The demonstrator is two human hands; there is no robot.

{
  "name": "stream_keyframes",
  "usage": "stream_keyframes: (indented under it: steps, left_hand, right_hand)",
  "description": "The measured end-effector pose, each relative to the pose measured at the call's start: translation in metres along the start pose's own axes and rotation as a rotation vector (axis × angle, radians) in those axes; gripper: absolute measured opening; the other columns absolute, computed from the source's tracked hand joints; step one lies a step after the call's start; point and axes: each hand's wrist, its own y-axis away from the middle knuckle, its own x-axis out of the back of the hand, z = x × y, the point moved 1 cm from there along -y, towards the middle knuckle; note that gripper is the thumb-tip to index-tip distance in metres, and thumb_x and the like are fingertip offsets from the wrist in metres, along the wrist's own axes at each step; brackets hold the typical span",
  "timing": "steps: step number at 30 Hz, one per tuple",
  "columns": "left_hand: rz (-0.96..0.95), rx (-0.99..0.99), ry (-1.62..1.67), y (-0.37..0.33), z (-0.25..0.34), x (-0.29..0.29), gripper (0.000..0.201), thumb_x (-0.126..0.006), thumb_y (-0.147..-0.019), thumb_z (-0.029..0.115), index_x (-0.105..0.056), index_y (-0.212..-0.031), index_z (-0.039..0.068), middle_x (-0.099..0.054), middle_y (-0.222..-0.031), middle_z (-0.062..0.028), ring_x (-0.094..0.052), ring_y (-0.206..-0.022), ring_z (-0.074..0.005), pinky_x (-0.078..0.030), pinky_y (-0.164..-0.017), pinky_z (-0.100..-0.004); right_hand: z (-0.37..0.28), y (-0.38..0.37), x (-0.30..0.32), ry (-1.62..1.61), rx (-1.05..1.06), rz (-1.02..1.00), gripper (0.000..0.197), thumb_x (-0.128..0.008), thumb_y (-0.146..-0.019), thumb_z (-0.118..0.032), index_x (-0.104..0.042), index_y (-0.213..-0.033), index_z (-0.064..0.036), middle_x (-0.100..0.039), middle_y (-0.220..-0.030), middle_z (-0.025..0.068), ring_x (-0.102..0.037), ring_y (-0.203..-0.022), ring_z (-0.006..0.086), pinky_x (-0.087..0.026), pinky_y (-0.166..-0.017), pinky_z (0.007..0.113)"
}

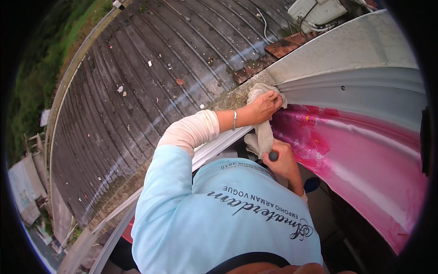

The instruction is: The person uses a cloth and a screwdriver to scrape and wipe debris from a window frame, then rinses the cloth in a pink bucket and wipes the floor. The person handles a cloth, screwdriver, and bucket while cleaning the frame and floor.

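Note:
A beige cloth hangs bunched over the corner where a white window rail meets the wall. My left hand is closed on its upper part, pressing it near the end of the grey frame. Lower down, my right hand is wrapped round a dark handle with a rounded end; the rest of that tool is hidden. The cloth's lower part reaches the right hand's fingers; whether they grip it too, I cannot tell. Right beside both hands is a glossy pink sheet.
Beyond the rail lies a dark ribbed roof scattered with litter. A pale concrete ledge curves along the upper right. Rusty red pieces and a white boxy unit with cables sit past it.

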Motion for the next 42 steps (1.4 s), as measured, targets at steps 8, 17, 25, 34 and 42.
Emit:
stream_keyframes:
  steps: [8, 17, 25, 34, 42]
  left_hand:
    - [0.308, 0.499, 0.320, 0.057, -0.088, 0.017, 0.026, -0.052, -0.084, 0.012, -0.059, -0.109, 0.015, -0.062, -0.088, -0.0071, -0.064, -0.075, -0.0248, -0.048, -0.068, -0.0398]
    - [0.663, 1.385, 1.104, 0.190, -0.129, 0.058, 0.038, -0.044, -0.083, 0.002, -0.063, -0.115, 0.005, -0.070, -0.095, -0.0156, -0.067, -0.088, -0.0238, -0.051, -0.081, -0.0334]
    - [0.801, 0.757, 1.984, 0.189, 0.005, 0.105, 0.042, -0.055, -0.098, 0.028, -0.052, -0.135, 0.010, -0.056, -0.122, -0.0011, -0.051, -0.109, -0.0088, -0.041, -0.096, -0.0258]
    - [0.498, 0.905, 1.050, 0.227, 0.141, 0.197, 0.037, -0.077, -0.071, 0.026, -0.060, -0.096, 0.004, -0.060, -0.090, -0.0059, -0.056, -0.089, -0.0255, -0.047, -0.074, -0.0371]
    - [1.668, 1.780, 1.197, 0.324, 0.332, 0.323, 0.044, -0.076, -0.076, 0.025, -0.065, -0.100, -0.010, -0.068, -0.098, -0.0147, -0.063, -0.099, -0.0215, -0.048, -0.086, -0.0305]
  right_hand:
    - [-0.013, 0.000, -0.017, -0.083, 0.117, 0.003, 0.019, -0.067, -0.070, -0.009, -0.054, -0.066, 0.0052, -0.057, -0.073, 0.0195, -0.058, -0.065, 0.0376, -0.045, -0.059, 0.042]
    - [-0.039, 0.011, -0.030, -0.107, 0.319, -0.202, 0.016, -0.065, -0.069, -0.006, -0.054, -0.068, 0.0053, -0.055, -0.067, 0.0170, -0.053, -0.057, 0.0309, -0.043, -0.054, 0.038]
    - [-0.077, 0.047, -0.006, -0.171, 0.372, -0.269, 0.014, -0.065, -0.066, -0.002, -0.052, -0.067, 0.0050, -0.062, -0.076, 0.0174, -0.059, -0.064, 0.0267, -0.043, -0.058, 0.030]
    - [-0.083, 0.050, 0.038, -0.430, 0.709, -0.459, 0.028, -0.064, -0.066, 0.000, -0.037, -0.072, -0.0008, -0.065, -0.098, 0.0314, -0.065, -0.066, 0.0278, -0.051, -0.064, 0.033]
    - [-0.120, 0.008, -0.018, -0.609, 0.614, -1.039, 0.021, -0.060, -0.076, -0.010, -0.053, -0.069, 0.0084, -0.065, -0.097, 0.0270, -0.064, -0.069, 0.0204, -0.051, -0.062, 0.028]
